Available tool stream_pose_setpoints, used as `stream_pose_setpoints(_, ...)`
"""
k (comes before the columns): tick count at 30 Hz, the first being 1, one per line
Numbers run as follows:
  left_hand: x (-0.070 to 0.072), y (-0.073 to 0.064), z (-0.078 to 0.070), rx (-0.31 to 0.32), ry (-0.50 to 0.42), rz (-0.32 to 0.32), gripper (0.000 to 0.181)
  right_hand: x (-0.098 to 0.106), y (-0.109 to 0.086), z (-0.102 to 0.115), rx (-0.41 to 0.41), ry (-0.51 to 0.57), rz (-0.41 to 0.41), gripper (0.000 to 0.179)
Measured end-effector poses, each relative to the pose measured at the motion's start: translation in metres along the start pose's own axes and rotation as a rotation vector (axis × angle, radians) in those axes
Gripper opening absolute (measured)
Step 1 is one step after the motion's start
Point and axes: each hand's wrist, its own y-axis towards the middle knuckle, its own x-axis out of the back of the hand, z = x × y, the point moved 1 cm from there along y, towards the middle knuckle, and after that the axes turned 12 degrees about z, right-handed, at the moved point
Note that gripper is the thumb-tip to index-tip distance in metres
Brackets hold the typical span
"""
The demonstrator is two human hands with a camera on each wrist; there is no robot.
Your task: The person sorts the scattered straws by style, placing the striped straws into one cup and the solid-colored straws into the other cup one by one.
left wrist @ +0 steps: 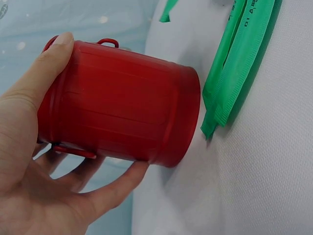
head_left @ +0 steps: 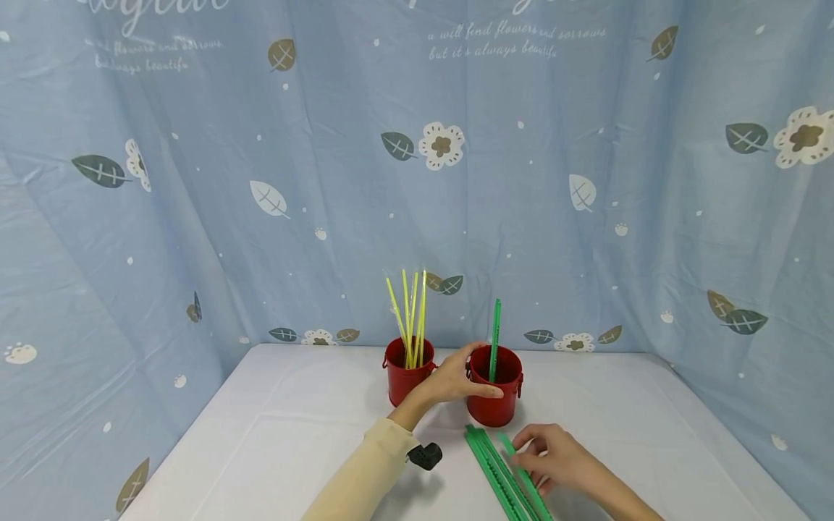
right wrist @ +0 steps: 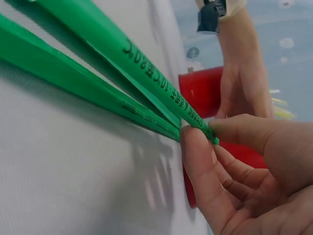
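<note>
I have left hand (head_left: 454,378) gripping red bucket (head_left: 493,407), likely for steadiness; right hand (head_left: 555,454) pinching green packet (head_left: 531,483), seemingly separating it.

On the person's left arm (head_left: 410,412), toward six to seven o'clock in the head view, is a plain cream sleeve (head_left: 355,477) ending in a cuff (head_left: 394,433) short of the wrist. A small, chunky black device with rounded edges (head_left: 425,456) sits beside it, at six o'clock. The left hand (head_left: 461,378), right hand (head_left: 554,456) and right forearm (head_left: 615,488), toward four to five o'clock, are bare.
</note>
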Motion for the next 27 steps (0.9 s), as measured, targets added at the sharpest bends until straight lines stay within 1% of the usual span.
stream_pose_setpoints(5, -0.001, 0.000, 0.000, 0.006, 0.004, -0.001, 0.092, 0.004, -0.003, 0.002, -0.001, 0.020, -0.013, 0.027)
stream_pose_setpoints(11, -0.001, 0.000, 0.000, 0.007, -0.012, -0.002, 0.091, 0.010, -0.006, 0.005, 0.034, 0.037, -0.040, 0.036)
stream_pose_setpoints(17, -0.001, 0.001, 0.002, -0.002, -0.013, -0.001, 0.092, 0.017, -0.010, 0.013, 0.062, 0.050, -0.121, 0.042)
stream_pose_setpoints(23, -0.001, 0.001, 0.002, -0.010, -0.021, 0.001, 0.091, 0.025, -0.015, 0.021, 0.097, 0.055, -0.200, 0.044)
stream_pose_setpoints(27, -0.001, 0.000, 0.001, -0.005, -0.020, 0.002, 0.090, 0.030, -0.018, 0.027, 0.122, 0.044, -0.274, 0.043)
